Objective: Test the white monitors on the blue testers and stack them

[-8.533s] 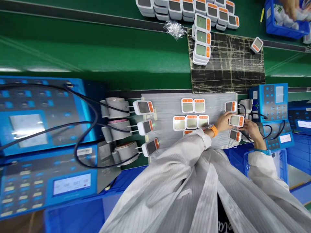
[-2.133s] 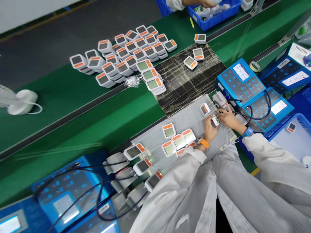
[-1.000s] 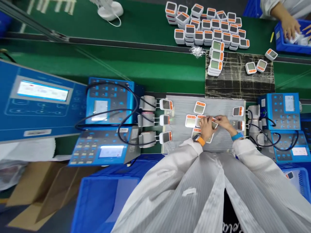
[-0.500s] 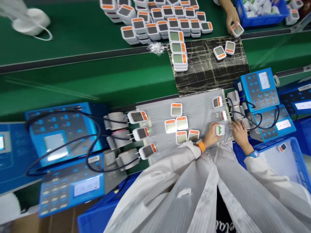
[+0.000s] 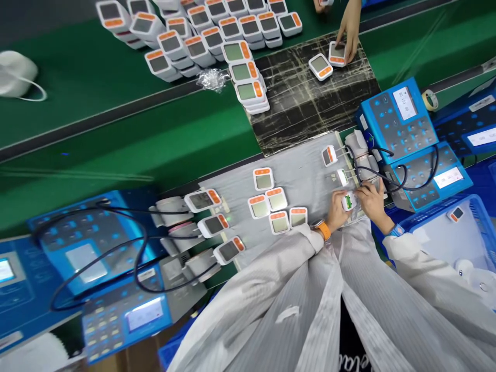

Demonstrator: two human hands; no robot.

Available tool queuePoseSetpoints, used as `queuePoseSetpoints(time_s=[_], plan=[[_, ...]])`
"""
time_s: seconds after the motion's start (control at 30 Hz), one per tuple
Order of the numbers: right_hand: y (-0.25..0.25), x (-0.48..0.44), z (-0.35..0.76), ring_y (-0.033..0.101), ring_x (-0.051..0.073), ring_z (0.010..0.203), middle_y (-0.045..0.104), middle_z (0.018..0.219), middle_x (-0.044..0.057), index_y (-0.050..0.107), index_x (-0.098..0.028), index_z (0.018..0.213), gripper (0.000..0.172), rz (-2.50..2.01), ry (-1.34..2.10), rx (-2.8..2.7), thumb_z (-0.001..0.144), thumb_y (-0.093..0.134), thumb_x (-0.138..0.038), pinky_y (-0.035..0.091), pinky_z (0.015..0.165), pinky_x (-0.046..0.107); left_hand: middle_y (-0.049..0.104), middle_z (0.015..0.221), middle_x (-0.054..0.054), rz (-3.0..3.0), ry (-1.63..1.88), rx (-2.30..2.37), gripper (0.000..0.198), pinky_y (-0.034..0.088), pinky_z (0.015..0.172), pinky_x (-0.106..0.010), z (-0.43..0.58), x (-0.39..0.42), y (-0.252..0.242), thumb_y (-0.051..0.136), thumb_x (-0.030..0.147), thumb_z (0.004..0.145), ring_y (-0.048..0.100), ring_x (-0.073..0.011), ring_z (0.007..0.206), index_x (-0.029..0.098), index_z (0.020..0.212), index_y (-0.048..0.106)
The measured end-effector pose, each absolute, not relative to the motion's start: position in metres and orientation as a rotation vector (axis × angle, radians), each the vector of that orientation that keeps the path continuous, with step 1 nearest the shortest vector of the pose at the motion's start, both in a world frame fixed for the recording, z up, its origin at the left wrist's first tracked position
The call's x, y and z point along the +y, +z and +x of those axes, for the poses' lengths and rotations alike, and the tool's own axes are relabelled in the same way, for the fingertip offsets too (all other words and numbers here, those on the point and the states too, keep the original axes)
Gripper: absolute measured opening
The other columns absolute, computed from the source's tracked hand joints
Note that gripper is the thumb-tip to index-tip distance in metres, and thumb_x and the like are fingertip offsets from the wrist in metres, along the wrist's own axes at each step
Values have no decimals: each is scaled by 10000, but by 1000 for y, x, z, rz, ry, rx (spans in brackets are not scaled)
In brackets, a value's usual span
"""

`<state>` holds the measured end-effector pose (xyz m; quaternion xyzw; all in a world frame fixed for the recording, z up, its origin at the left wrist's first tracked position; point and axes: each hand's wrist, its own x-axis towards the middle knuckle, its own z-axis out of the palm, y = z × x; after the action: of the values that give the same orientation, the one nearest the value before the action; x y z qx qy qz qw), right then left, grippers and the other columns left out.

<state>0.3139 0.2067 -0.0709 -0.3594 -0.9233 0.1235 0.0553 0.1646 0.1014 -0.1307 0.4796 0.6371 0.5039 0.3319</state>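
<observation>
The left hand (image 5: pixel 336 215) and right hand (image 5: pixel 372 201) have their fingers clamped on a white monitor (image 5: pixel 349 201) with an orange edge, held just above the grey mat (image 5: pixel 306 170) on the bench (image 5: pixel 155 150).

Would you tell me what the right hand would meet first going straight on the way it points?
Probably the white, orange-trimmed blood pressure monitor just beyond the fingertips of the right hand, though depth is unclear.
</observation>
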Motion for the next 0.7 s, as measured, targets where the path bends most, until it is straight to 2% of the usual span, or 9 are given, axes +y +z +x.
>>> queuePoseSetpoints(time_s=[0.37, 0.7], plan=[[-74, 203, 309, 559, 289, 1245, 787, 1042, 54, 799, -247, 1039, 285, -1149, 207, -2821, 1010, 529, -159, -59, 1338, 624, 610, 1301, -148, 1356, 1431, 1642, 629, 578, 1069, -539, 167, 101, -136, 845, 116, 787, 652, -312, 1243, 201, 1308, 504], [-72, 205, 308, 572, 290, 1211, 793, 1027, 46, 794, -252, 1025, 269, -1150, 287, -2762, 1036, 528, -216, -20, 1331, 642, 629, 1275, -124, 1349, 1393, 1703, 572, 598, 1044, -510, 173, 105, -128, 830, 81, 781, 664, -293, 1221, 208, 1268, 557]])
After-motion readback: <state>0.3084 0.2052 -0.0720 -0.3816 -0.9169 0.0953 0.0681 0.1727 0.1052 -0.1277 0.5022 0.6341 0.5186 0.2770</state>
